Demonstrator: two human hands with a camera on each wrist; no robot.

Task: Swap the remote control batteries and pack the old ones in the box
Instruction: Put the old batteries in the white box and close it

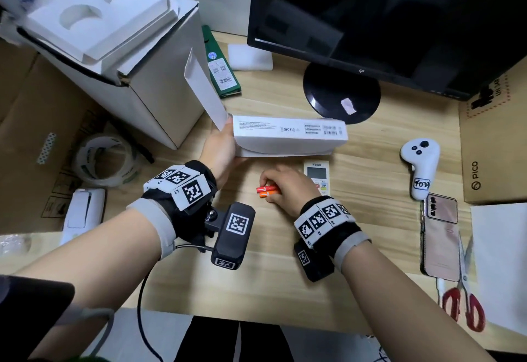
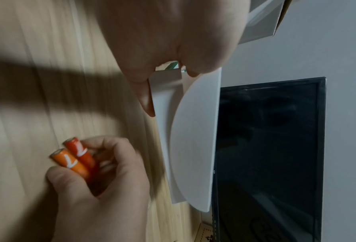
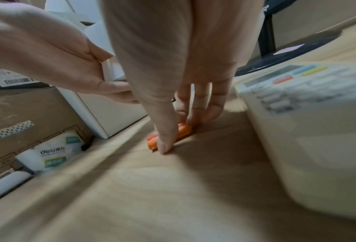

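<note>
My right hand (image 1: 281, 185) pinches two orange batteries (image 1: 266, 191) side by side, low over the wooden desk (image 1: 256, 262). The same batteries (image 2: 74, 158) show between its thumb and fingers (image 2: 110, 147) in the left wrist view, and as orange batteries (image 3: 181, 132) under the thumb in the right wrist view. My left hand (image 1: 221, 148) grips the left end of a long white box (image 1: 289, 135), with its end flap (image 1: 204, 91) standing open upward. The white remote control (image 1: 318, 176) lies face up just right of my right hand, partly hidden by it.
A monitor (image 1: 399, 19) on a round base (image 1: 340, 92) stands behind the box. At right lie a white controller (image 1: 420, 165), a pink phone (image 1: 440, 236) and red-handled scissors (image 1: 464, 304). A large white carton (image 1: 114, 56) and a tape roll (image 1: 104, 159) stand at left.
</note>
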